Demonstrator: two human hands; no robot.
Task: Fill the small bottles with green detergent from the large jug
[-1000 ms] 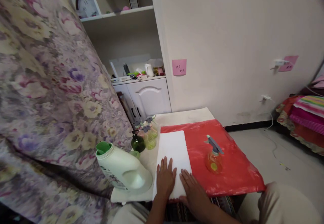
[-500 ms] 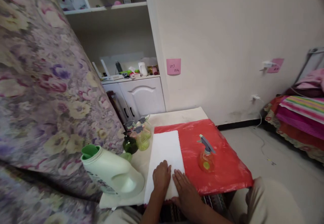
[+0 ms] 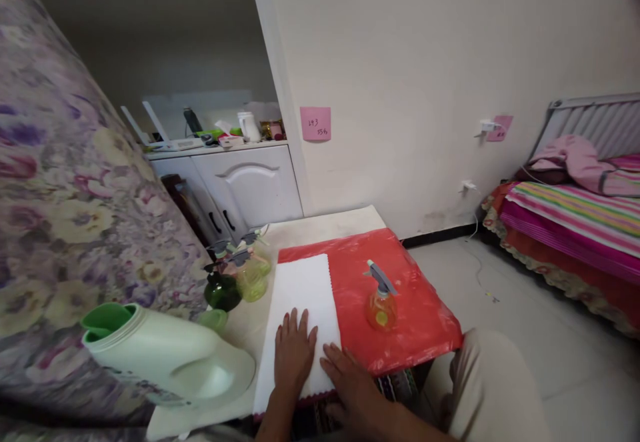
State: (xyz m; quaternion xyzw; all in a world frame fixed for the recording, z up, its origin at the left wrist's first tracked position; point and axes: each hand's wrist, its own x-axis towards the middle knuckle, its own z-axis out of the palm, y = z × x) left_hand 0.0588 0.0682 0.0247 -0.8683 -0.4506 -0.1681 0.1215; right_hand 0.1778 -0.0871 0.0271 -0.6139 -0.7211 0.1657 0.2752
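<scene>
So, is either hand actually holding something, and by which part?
Nothing looks held: the left hand lies flat on the white cloth, and the right hand rests its fingers on the cloth's right edge.

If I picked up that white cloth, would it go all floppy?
Probably floppy: the white cloth lies flat under the left hand. It should feel light too, since it looks thin. If pushed, it might slide a bit, because the red sheet showing along its edges looks shiny.
</scene>
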